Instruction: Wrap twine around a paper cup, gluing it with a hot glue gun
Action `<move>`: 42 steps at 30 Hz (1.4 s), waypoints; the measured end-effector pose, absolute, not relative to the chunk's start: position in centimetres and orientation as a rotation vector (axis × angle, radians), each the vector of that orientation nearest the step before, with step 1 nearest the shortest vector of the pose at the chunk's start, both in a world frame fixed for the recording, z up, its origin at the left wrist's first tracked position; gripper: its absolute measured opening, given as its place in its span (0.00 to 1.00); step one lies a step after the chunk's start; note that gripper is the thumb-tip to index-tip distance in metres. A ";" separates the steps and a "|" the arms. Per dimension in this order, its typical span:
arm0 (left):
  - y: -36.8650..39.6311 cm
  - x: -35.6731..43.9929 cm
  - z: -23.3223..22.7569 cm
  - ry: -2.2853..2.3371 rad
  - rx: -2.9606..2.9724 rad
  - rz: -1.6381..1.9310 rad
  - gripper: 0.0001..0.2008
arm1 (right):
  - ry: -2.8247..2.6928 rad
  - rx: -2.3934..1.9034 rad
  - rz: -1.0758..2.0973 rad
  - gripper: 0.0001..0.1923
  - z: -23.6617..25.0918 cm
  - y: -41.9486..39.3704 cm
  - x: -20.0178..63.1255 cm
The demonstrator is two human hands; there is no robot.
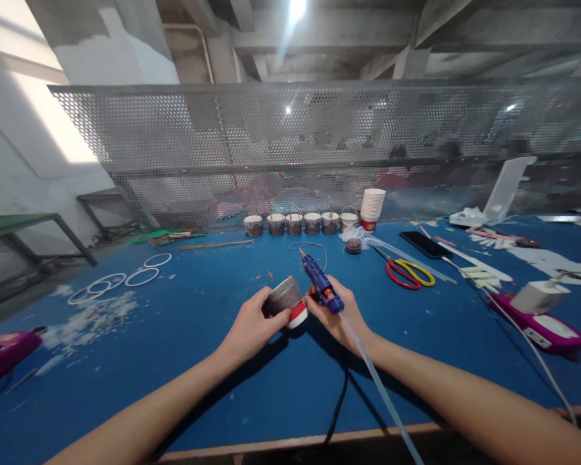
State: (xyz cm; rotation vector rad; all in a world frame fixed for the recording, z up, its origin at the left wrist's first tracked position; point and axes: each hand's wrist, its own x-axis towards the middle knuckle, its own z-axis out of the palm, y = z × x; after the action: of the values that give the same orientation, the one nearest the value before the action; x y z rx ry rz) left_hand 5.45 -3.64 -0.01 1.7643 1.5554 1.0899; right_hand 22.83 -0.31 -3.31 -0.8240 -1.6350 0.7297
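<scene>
My left hand [252, 323] is closed around a paper cup [286, 298] lying on its side in the air above the table. Grey cord wraps much of the cup, and a red and white band shows at one end. In my right hand [345, 318] is a blue hot glue gun [322, 284], its nozzle pointing up and away from me. A long clear glue stick [375, 374] trails from its back end. The right fingertips come close to the cup; whether they touch it I cannot tell. A thin cord [325, 252] loops on the table beyond the nozzle.
Several wrapped cups [294, 224] line the back beside a stack of paper cups [372, 206]. Red and yellow scissors [409, 274], a phone [425, 245] and a magenta power strip [542, 323] lie right. White rings [142, 276] and scraps [94, 320] lie left. A perforated metal screen [174, 135] stands behind.
</scene>
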 end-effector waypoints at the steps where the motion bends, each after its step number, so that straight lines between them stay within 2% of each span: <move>1: -3.6 5.4 -0.1 1.544 1.762 1.085 0.09 | -1.632 -0.835 0.747 0.06 -3.2 -0.4 22.8; 13: -3.4 5.0 -0.4 1.473 1.769 1.075 0.07 | -1.561 -0.922 0.897 0.05 -1.9 -1.0 22.7; 32: -3.6 4.2 -0.4 1.398 2.237 1.113 0.07 | -1.544 -0.916 0.926 0.06 -1.8 -1.0 22.9; 42: -3.1 3.1 -0.6 1.253 2.110 1.158 0.10 | -1.531 -0.884 0.947 0.07 -1.7 -1.0 22.9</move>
State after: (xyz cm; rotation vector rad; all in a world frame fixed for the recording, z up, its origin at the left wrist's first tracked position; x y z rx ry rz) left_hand 3.06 -3.11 -0.55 2.1097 1.2530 1.1578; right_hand 22.86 -1.00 -1.72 -0.8842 -1.5308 0.9471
